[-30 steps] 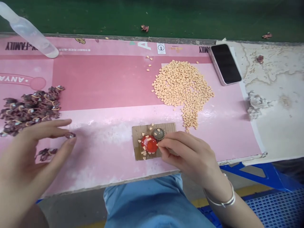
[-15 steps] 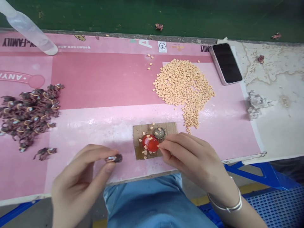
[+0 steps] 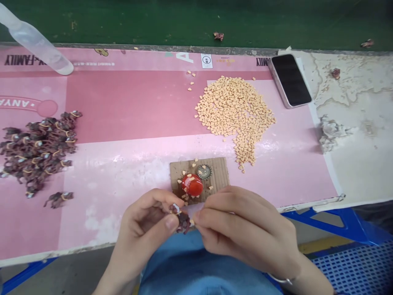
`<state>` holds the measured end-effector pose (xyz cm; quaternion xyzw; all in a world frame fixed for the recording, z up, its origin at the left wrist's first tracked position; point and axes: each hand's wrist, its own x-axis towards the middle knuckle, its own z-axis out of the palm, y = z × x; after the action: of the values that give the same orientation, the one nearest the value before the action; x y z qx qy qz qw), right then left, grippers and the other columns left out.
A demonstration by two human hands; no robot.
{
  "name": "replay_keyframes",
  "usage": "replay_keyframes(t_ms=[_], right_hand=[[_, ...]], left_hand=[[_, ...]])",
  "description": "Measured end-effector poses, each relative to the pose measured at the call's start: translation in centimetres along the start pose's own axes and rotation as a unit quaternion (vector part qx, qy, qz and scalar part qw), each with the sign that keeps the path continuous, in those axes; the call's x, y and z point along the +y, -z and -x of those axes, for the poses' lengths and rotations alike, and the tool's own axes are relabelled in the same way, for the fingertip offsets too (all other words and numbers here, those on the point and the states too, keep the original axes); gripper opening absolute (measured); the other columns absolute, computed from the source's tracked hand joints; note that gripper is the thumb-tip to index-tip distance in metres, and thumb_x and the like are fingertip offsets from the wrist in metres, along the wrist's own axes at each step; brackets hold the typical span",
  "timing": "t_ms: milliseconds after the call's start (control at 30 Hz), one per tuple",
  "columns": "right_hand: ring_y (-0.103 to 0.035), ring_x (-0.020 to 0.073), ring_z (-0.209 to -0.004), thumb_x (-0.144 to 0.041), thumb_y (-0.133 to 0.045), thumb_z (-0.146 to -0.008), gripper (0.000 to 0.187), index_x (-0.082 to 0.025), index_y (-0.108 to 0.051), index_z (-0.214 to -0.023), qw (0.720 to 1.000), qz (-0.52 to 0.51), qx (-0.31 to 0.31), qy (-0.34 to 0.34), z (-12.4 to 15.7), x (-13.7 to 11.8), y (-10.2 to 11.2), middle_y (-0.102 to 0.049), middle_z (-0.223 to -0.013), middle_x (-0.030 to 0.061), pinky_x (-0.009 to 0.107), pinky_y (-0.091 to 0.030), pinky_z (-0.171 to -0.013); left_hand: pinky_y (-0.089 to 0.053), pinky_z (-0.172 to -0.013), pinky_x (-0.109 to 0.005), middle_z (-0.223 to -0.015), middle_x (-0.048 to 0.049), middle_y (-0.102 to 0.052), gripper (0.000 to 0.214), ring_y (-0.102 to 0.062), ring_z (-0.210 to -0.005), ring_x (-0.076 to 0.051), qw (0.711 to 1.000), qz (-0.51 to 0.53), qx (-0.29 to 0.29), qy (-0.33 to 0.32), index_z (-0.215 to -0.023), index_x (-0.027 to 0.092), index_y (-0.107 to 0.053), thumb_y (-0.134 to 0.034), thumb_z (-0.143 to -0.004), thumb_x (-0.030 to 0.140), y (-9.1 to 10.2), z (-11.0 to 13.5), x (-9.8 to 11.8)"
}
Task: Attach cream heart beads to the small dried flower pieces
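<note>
My left hand (image 3: pixel 145 229) pinches a small dark brown figurine (image 3: pixel 181 219) with a yellow band, holding it over the front edge of the pink board (image 3: pixel 129 164). My right hand (image 3: pixel 242 229) meets it from the right, fingertips shut on a tiny peach chip (image 3: pixel 192 221) against the figurine. Just behind my hands lies a cardboard square (image 3: pixel 217 172) bearing a glossy red dome (image 3: pixel 192 184) dotted with peach chips and a metal bottle cap (image 3: pixel 204 172). A large heap of peach chips (image 3: pixel 233 108) sits farther back.
A pile of brown figurines (image 3: pixel 37 153) lies at the left, with a loose one (image 3: pixel 58 199) near it. A phone (image 3: pixel 290 80) and a plastic bottle (image 3: pixel 33 45) sit along the back. Crumpled grey material (image 3: pixel 331 133) lies right; a blue crate (image 3: pixel 353 266) stands below.
My left hand has carried the figurine right and toward me. My right hand has left the red dome and moved down to meet the figurine.
</note>
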<state>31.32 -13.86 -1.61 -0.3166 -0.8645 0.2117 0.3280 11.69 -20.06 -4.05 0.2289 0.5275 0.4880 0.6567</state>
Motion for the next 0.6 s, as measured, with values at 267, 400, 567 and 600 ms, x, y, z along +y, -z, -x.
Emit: replay_keyframes(t_ms=[267, 400, 567, 600], right_hand=[[-0.081, 0.0176, -0.078, -0.013, -0.073, -0.1, 0.018, -0.02, -0.083, -0.113, 0.997, 0.07, 0.036, 0.02, 1.6, -0.7, -0.9, -0.084, -0.093, 0.0028, 0.026, -0.072, -0.074], [-0.083, 0.0169, -0.083, -0.01, -0.071, -0.1, 0.021, -0.017, -0.084, -0.116, 0.994, 0.108, 0.016, 0.006, 1.7, -1.1, -1.1, -0.086, -0.097, 0.0033, 0.023, -0.072, -0.079], [-0.08, 0.0143, -0.108, -0.016, -0.053, -0.11, 0.032, -0.009, -0.078, -0.128, 0.998, 0.004, 0.041, 0.039, 1.3, 0.3, -1.7, -0.084, -0.107, 0.0087, 0.02, -0.066, -0.1], [-0.079, 0.0157, -0.111, -0.019, -0.053, -0.11, 0.032, -0.009, -0.076, -0.13, 0.998, -0.004, 0.057, 0.024, 1.6, 1.1, -1.6, -0.084, -0.11, 0.0104, 0.022, -0.066, -0.101]], left_hand=[[-0.06, -0.063, -0.014, -0.075, -0.0013, -0.074, 0.024, -0.068, -0.065, -0.011, 0.997, 0.016, 0.072, -0.02, -0.088, 0.033, -0.087, -0.096, -0.079, 0.053, -0.8, 0.1, -1.3], [-0.065, -0.063, -0.017, -0.076, -0.0004, -0.079, 0.021, -0.074, -0.066, -0.014, 0.99, -0.07, 0.095, -0.073, -0.088, 0.039, -0.088, -0.092, -0.082, 0.058, -1.5, 0.1, -0.5], [-0.073, -0.066, -0.035, -0.08, -0.0003, -0.082, 0.006, -0.078, -0.068, -0.024, 0.913, -0.345, 0.118, -0.181, -0.087, 0.043, -0.086, -0.085, -0.086, 0.049, 1.1, -0.7, 2.7], [-0.074, -0.07, -0.039, -0.08, -0.001, -0.081, 0.008, -0.077, -0.069, -0.025, 0.889, -0.397, 0.107, -0.201, -0.088, 0.041, -0.086, -0.083, -0.086, 0.049, 2.0, -1.7, 3.5]])
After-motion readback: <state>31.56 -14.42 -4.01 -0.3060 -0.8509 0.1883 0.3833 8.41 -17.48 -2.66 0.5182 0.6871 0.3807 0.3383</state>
